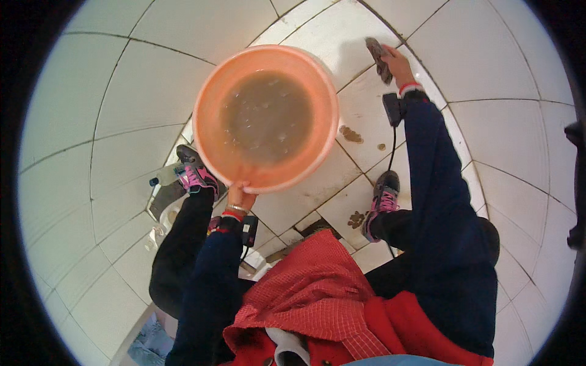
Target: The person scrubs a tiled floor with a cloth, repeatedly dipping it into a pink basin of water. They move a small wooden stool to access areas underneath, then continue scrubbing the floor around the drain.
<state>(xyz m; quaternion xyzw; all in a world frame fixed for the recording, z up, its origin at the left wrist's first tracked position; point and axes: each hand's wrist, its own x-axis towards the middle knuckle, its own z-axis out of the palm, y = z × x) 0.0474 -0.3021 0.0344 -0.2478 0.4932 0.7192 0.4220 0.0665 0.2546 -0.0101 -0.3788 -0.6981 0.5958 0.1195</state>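
Observation:
A large orange plastic basin (209, 119) rests on the tiled floor in front of me, tilted a little toward me. Murky grey-brown water (265, 116) with some bubbles lies in it. My left hand (241, 198) grips the basin's near rim, fingers reaching over the inside and thumb outside. Out to the far right, my right hand (400, 66) is closed round a crumpled dark grey rag (379, 61), held near the foot of the right wall. Whether the rag touches the tiles I cannot tell.
White tiled walls rise on both sides. My pink-laced shoes (386, 198) stand apart on the floor. Brown wet patches (351, 135) mark the tiles right of the basin. A clear bottle (165, 176) lies beside my left shoe. A dark opening (316, 227) shows in the floor before me.

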